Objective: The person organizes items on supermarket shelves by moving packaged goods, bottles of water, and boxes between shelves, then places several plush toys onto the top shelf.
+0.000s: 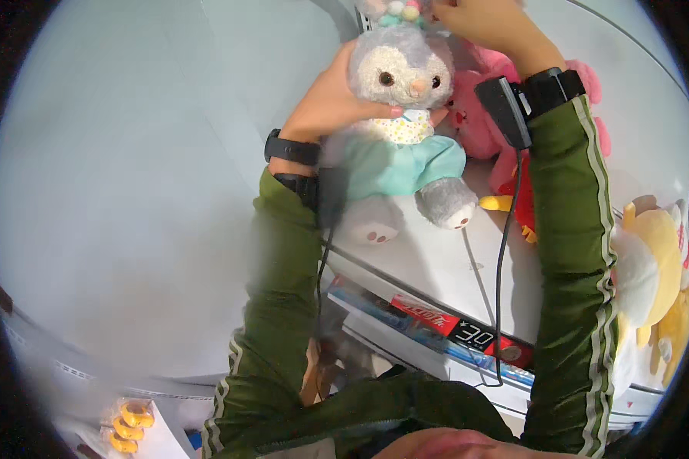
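Note:
A grey plush rabbit point(402, 84) with a cream face, a dotted top and mint-green trousers sits upright on a white surface. My left hand point(337, 96) is wrapped round its neck and chest from the left side, thumb across the front. At the top edge of the view, my right hand point(486, 23) has its fingers curled at the rabbit's head, next to an ear and the pastel pompoms point(402, 11). The upper frame edge cuts off part of that hand and the tops of the ears.
Behind the rabbit, a pink plush toy point(478, 115) leans beside a red item with a yellow part point(496, 203). Yellow-and-white plush toys point(651, 268) stand at far right. Black cables point(505, 268) hang from my wrists. A digital display point(473, 334) lines the front edge.

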Motion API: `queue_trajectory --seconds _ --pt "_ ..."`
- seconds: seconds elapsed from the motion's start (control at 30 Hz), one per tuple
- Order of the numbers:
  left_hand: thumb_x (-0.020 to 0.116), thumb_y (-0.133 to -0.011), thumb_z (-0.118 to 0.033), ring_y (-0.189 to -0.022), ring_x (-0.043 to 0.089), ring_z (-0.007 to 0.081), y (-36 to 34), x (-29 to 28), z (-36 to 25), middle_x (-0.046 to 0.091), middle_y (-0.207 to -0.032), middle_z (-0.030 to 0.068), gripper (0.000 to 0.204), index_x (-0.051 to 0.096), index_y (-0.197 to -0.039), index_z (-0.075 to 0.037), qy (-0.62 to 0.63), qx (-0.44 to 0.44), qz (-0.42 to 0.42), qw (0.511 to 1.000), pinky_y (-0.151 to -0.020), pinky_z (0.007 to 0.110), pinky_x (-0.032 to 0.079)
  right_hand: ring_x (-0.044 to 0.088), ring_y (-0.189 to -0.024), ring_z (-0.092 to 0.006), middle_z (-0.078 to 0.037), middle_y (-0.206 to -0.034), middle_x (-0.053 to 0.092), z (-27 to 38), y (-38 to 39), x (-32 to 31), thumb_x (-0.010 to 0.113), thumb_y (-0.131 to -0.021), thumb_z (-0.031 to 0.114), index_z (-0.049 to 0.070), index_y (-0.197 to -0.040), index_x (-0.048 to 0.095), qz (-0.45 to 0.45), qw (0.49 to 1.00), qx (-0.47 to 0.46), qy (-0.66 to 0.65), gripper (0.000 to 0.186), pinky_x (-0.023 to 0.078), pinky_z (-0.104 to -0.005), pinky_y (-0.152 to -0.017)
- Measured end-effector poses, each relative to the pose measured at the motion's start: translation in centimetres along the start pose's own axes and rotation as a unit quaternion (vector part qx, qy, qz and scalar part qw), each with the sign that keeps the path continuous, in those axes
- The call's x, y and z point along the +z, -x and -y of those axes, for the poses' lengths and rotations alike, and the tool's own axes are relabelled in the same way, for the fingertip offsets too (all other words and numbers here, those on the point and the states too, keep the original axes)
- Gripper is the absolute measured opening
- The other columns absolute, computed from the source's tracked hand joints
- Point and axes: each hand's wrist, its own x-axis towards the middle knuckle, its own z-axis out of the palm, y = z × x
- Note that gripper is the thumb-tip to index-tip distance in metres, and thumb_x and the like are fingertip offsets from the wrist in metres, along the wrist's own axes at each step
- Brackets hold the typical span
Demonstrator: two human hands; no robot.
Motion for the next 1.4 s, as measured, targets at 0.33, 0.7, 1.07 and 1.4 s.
queue_trajectory --seconds 0.33,0.7,1.07,1.4 --pt "0.086 -0.065 -0.009 -0.111 0.062 0.0247 0.6 0.0 4.7 0.063 -0.120 0.0144 0.079 0.046 -0.133 0.000 -0.048 -0.073 -0.172 0.981 -0.096 0.036 0.049 0.067 -0.071 -0.0261 -0.011 -0.081 0.069 -3.2 1.3 4.3 0.068 -0.079 0.030 0.004 -0.091 0.069 0.286 0.942 0.033 0.174 0.029 0.052 -0.0367 -0.066" --pt "0.086 -0.067 -0.024 -0.097 0.062 0.0363 0.8 0.1 4.2 0.063 -0.107 0.0202 0.073 0.052 -0.127 -0.001 -0.356 0.013 -0.243 0.902 -0.089 0.039 0.050 0.062 -0.098 -0.0392 -0.021 -0.105 0.062 -0.4 4.3 11.6 0.066 -0.075 0.017 0.003 -0.102 0.065 0.236 0.969 -0.021 0.072 0.030 0.049 -0.0436 -0.087" --pt "0.075 -0.082 -0.027 -0.057 0.058 0.0126 1.1 3.0 2.4 0.063 -0.066 0.0075 0.033 0.069 -0.109 -0.010 -0.244 0.070 -0.006 0.967 -0.057 0.029 0.048 0.065 -0.094 -0.0323 -0.014 -0.099 0.068 0.7 2.7 -0.4 0.072 -0.076 0.028 0.007 -0.101 0.067 0.224 0.948 0.022 0.227 0.033 0.051 -0.0401 -0.081" --pt "0.069 -0.086 -0.032 -0.057 0.057 0.0176 1.4 3.6 3.6 0.062 -0.065 0.0090 0.027 0.073 -0.100 -0.009 -0.239 0.053 -0.039 0.969 -0.057 0.032 0.047 0.066 -0.093 -0.0359 -0.016 -0.096 0.067 -0.1 7.0 0.8 0.079 -0.056 0.020 0.011 -0.111 0.063 0.250 0.893 0.090 0.364 0.058 0.052 -0.0408 -0.077"
